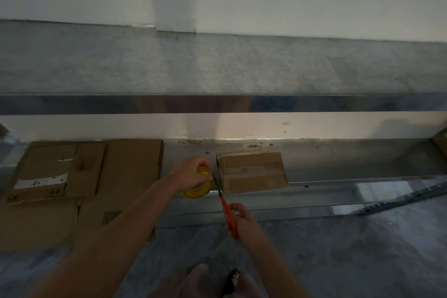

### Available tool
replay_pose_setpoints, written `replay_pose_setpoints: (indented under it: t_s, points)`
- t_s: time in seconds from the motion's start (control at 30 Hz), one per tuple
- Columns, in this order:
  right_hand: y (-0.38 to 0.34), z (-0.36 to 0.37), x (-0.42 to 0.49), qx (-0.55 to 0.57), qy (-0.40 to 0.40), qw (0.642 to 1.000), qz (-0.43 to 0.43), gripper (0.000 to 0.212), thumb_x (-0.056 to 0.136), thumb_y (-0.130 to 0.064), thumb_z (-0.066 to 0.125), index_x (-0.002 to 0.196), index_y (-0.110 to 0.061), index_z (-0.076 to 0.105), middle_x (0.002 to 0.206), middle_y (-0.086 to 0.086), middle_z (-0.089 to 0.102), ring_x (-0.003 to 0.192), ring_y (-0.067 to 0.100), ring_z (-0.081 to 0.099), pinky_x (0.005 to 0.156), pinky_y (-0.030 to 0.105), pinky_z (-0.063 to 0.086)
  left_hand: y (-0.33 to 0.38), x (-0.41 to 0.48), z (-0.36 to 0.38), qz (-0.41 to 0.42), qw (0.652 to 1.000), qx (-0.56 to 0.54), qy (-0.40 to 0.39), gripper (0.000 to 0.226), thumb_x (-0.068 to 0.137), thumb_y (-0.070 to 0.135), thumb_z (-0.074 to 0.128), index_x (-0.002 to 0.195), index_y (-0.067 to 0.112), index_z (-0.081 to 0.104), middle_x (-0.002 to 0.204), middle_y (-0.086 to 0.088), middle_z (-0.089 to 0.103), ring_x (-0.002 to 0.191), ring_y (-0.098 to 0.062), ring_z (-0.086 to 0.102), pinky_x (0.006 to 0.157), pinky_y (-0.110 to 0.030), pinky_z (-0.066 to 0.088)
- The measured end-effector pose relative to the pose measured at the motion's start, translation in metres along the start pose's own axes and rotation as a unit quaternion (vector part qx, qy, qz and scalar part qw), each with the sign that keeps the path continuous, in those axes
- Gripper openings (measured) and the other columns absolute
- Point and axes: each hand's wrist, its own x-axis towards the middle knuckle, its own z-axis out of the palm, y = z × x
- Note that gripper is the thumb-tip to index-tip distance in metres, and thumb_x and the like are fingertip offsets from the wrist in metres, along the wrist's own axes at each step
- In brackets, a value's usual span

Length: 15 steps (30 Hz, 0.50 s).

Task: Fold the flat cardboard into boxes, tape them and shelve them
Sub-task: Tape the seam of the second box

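A white label (40, 181) on the flat cardboard (130, 164) is showing print too blurred to read. The folded brown box (252, 173) is sitting on the low metal shelf (338, 167). The left hand (193, 172) is gripping a yellow tape roll (197, 190) just beside it, and the right hand (242, 222) fingers are curling round orange-handled scissors (226, 210).

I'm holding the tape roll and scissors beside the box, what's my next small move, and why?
Probably snip the scissors shut to cut the tape. The left hand holds the yellow tape roll just left of the box, and the right hand has the scissors' blades in the gap between them. The tape strip itself is too faint to see.
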Motion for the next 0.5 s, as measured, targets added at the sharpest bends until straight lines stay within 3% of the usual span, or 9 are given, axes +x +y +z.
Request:
replay_pose_setpoints:
  t_s: [0.23,0.33,0.5]
  points:
    - [0.004,-0.003,0.007,-0.001,0.008,1.0,-0.023,0.022,0.094,-0.003,0.047,0.1,-0.018,0.063,0.073,0.002,0.058,0.058,0.01,0.051,0.048,0.018,0.04,-0.005,0.002,0.003,-0.004,1.0,0.004,-0.003,0.027,0.081,0.033,0.074,0.104,0.027,0.061,0.103,0.007,0.057,0.09,-0.008,0.053,0.065,-0.021,0.039]
    - [0.006,-0.004,0.011,-0.004,0.022,0.999,-0.046,0.004,0.094,-0.024,0.059,0.092,-0.023,0.063,0.06,-0.006,0.058,0.049,0.005,0.048,0.047,0.018,0.038,-0.008,0.004,0.002,-0.004,1.0,0.018,-0.002,0.024,0.08,0.034,0.075,0.098,0.03,0.06,0.1,0.009,0.057,0.09,-0.01,0.053,0.066,-0.023,0.04]
    - [0.002,-0.004,0.014,-0.032,0.055,0.996,-0.064,0.024,0.084,-0.052,0.068,0.085,-0.029,0.063,0.047,-0.013,0.058,0.041,-0.002,0.048,0.045,0.015,0.038,-0.013,0.005,0.004,-0.011,1.0,0.025,-0.002,0.022,0.08,0.033,0.074,0.097,0.03,0.06,0.098,0.008,0.058,0.088,-0.008,0.054,0.066,-0.021,0.041]
